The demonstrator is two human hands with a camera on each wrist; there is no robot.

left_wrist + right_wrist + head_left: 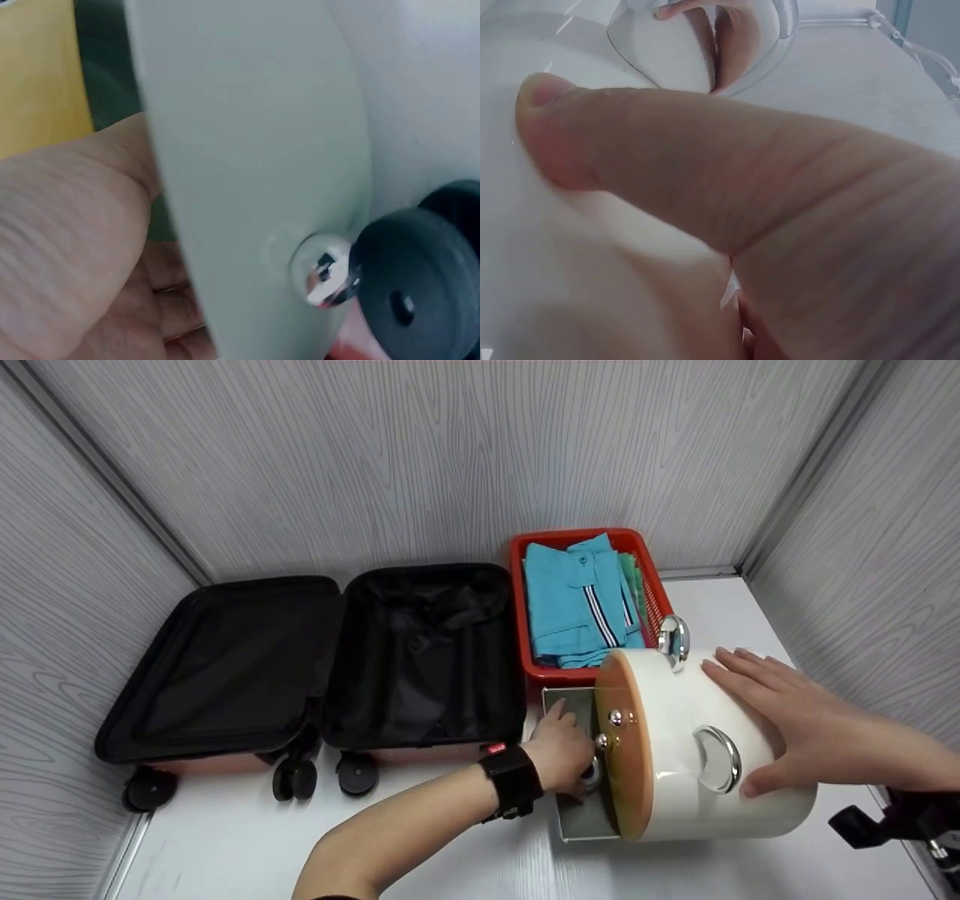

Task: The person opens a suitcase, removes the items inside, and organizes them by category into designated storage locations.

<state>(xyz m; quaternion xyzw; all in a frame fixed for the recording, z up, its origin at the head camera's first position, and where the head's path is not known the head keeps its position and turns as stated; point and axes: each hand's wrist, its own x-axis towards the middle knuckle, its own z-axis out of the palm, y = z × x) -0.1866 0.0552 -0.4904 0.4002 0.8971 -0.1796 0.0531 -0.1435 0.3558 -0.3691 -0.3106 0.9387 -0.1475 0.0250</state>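
One white round pot (712, 750) lies on its side at lower right of the head view, amber lid (621, 750) facing left, three chrome handles showing. The right hand (787, 720) presses flat on its wall, fingers straight. The left hand (562, 750) curls around the lid knob (592, 772). One open black suitcase (315, 660) sits left; one red basket (525, 585) holds folded teal clothes (577, 600).

A cream-white pot (720, 750) with an amber lid (622, 750) is lying on a white worktop (450, 840). Teal clothes (577, 600) with striped trim are filling a red basket (521, 607) beside a black-lined suitcase (315, 660); grey wood-grain walls (450, 450) are surrounding them.
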